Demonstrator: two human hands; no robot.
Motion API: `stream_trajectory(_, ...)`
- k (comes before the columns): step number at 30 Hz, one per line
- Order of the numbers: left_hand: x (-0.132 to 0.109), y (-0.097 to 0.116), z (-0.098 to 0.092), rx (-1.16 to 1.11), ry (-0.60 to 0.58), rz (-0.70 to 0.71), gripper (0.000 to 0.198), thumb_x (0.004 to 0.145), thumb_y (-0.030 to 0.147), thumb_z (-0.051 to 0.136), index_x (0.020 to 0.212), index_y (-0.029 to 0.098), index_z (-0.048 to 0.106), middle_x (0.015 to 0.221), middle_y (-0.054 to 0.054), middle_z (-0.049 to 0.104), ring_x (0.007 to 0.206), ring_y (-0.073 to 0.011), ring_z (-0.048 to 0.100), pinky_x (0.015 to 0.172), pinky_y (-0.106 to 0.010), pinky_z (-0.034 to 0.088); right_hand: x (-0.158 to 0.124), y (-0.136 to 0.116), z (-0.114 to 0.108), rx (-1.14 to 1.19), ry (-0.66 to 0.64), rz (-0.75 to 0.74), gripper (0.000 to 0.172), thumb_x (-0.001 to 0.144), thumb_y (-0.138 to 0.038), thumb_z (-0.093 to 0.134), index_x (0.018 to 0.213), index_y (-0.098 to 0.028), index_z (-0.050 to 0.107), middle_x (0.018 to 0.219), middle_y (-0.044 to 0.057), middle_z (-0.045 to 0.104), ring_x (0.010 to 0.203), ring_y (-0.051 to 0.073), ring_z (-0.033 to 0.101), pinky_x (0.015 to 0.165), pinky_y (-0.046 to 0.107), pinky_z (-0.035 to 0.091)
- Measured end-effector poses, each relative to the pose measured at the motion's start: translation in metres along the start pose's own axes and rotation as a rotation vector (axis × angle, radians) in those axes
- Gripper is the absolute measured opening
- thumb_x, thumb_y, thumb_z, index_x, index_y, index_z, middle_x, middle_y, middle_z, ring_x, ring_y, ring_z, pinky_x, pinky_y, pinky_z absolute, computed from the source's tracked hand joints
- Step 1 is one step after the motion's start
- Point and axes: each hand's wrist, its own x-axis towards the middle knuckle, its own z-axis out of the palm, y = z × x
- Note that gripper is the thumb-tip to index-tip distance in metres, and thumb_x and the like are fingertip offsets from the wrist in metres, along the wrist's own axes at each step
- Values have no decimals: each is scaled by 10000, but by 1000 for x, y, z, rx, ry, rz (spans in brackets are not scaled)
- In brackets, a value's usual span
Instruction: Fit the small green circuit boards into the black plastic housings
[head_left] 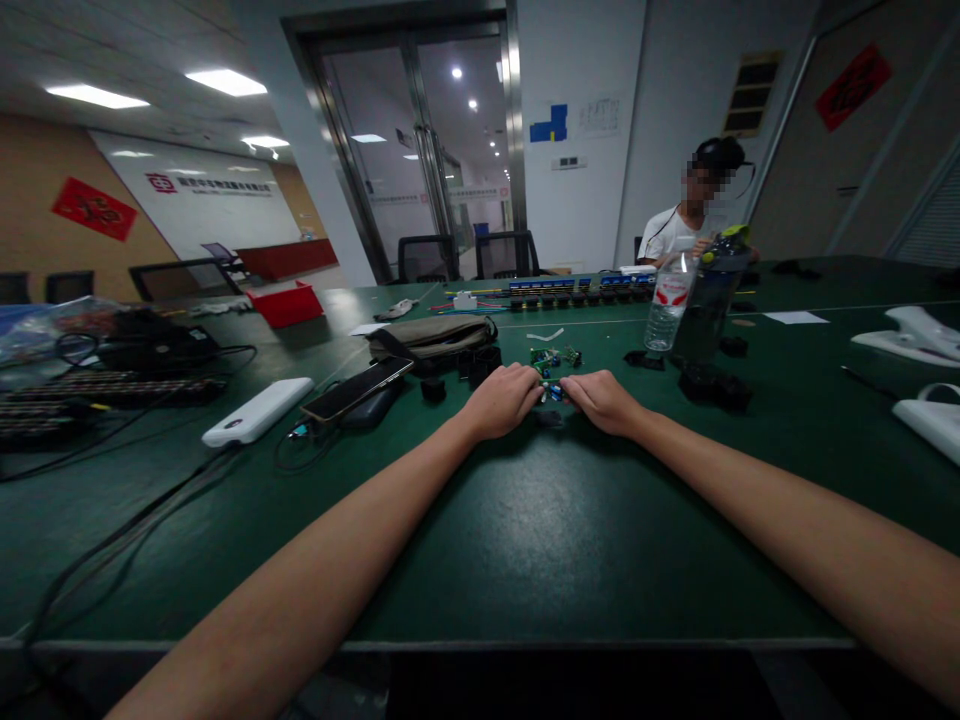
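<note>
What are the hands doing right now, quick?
Left hand: curled shut, pinching the small blue part.
Right hand: curled shut, pinching the same small blue part from the other side.

The table [525, 540] is dark green all over, with a thin pale line running across its far right part. Between the left hand [502, 400] and the right hand [604, 400] sits a small part [553, 392] in blue and green; just beyond it lie more small parts [555, 357], green with blue. To the near left rest a white power bank [257, 411] and a black phone [358, 389] with a glossy screen. A khaki bag [435, 335] lies behind them, and a red box [285, 303] further left. The clear bottle [666, 305] at right carries a red and white label; the dark shaker [712, 300] beside it has a lime-green lid. White casings [911, 335] lie far right. Red signs hang on the walls.
</note>
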Motion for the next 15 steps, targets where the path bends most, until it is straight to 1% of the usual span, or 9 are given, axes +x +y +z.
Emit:
stream_trajectory(4,0,0,0,-8,-8,2,258,1014,316,357,961,170,563,903,-88,639,873,-224,567,790,-353,435,0,0,0,-16,-3,12,480,1018,-331,344,602,-200,544,572,11,594,566,147,540,625,266,336)
stream_trajectory(10,0,1,0,2,-14,18,268,1015,315,347,953,172,564,904,-87,641,873,-226,567,793,-356,432,-1,-1,0,8,0,4,397,1002,-302,387,646,-201,530,611,0,594,588,140,543,647,255,338)
stream_trajectory(15,0,1,0,9,-10,23,246,1007,300,370,942,167,566,898,-90,646,872,-227,571,786,-356,434,0,-3,0,58,27,19,416,1000,-301,389,619,-200,523,604,-4,591,581,134,529,657,252,352)
